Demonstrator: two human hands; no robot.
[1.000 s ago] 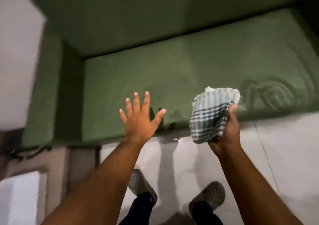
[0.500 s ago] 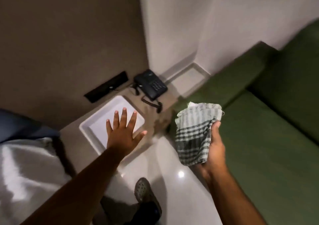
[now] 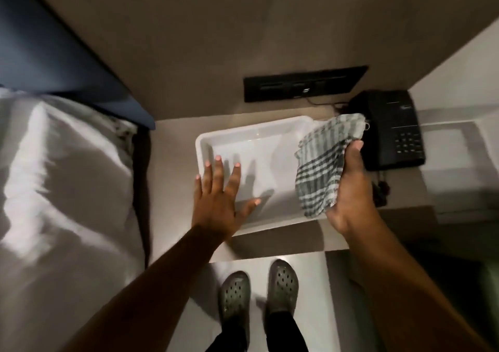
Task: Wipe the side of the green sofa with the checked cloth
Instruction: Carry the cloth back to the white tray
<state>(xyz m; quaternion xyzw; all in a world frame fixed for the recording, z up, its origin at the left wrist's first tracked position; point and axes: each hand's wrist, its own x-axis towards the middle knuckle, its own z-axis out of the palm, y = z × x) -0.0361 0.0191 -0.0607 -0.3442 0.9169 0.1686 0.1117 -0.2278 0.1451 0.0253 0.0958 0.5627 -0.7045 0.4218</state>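
My right hand (image 3: 351, 189) grips the checked cloth (image 3: 321, 162), a grey-and-white bundle held up above the right end of a white tray (image 3: 205, 141). My left hand (image 3: 218, 197) hovers flat with fingers spread over the tray's left part, holding nothing. Of the green sofa only a dark green sliver (image 3: 490, 289) shows at the right edge, well away from both hands.
The tray lies on a beige bedside table (image 3: 172, 141) with a black telephone (image 3: 388, 130) at its right and a black socket panel (image 3: 302, 83) on the wall behind. A bed with white bedding (image 3: 62, 189) fills the left. My feet in grey clogs (image 3: 256, 289) stand on the pale floor.
The view has swung left from the sofa to the bedside table. Both hands now hang over the white tray, the cloth still in my right hand.
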